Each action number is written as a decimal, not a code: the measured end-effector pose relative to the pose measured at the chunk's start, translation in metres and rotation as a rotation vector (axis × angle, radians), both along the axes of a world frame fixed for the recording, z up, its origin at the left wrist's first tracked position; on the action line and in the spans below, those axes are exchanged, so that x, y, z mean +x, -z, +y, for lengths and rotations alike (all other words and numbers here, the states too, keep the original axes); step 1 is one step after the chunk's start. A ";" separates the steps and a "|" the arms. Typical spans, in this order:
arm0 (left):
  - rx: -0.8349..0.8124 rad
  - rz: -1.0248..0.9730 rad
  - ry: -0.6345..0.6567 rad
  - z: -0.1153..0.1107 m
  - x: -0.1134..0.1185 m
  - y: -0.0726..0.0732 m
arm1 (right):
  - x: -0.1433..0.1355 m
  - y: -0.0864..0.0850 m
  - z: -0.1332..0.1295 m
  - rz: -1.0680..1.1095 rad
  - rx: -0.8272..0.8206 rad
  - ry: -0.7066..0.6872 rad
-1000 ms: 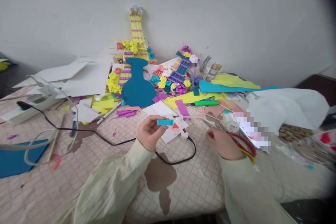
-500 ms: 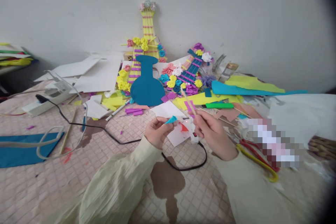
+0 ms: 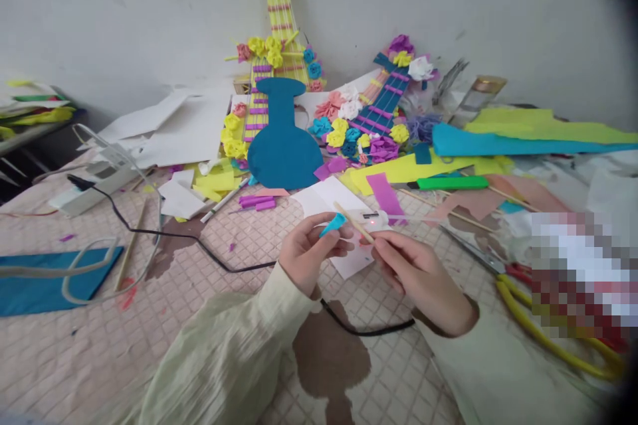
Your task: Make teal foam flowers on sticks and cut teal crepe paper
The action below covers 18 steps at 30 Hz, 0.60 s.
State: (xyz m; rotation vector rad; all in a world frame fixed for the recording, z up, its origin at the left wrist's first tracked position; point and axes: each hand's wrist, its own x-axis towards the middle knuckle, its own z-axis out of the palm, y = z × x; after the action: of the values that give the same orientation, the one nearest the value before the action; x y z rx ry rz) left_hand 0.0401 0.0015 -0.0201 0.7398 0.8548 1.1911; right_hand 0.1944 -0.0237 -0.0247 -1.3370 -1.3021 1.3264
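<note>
Between the thumb and fingers of my left hand (image 3: 308, 252) is a small blue paper piece (image 3: 333, 224). My right hand (image 3: 421, 275) pinches a thin wooden stick (image 3: 353, 222), whose far end reaches the blue piece; whether they touch is hard to tell. Behind my hands lies a white glue gun (image 3: 381, 218) with a small red light, over a folded white sheet (image 3: 319, 198). A dark blue guitar-shaped cutout (image 3: 285, 146) stands upright farther back.
Decorated paper guitars (image 3: 383, 103) lean at the back. Scissors (image 3: 491, 262) with yellow handles lie at the right, near a green cutter (image 3: 451, 182). A black cable (image 3: 199, 242) crosses the table. At the left are a power strip (image 3: 94, 189) and a blue sheet (image 3: 60, 279).
The stick in my right hand has tilted down leftward, bringing its far end to the blue piece. The view has shifted, and the glue gun shows more fully.
</note>
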 end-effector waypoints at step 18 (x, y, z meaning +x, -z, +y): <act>0.077 0.150 0.030 -0.002 0.001 0.006 | 0.000 -0.002 -0.006 -0.013 0.007 0.005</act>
State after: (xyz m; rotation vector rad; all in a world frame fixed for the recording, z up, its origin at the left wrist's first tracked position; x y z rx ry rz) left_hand 0.0413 -0.0001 -0.0259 0.9108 0.9220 1.1579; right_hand 0.1941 -0.0297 -0.0230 -1.3450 -1.3102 1.3109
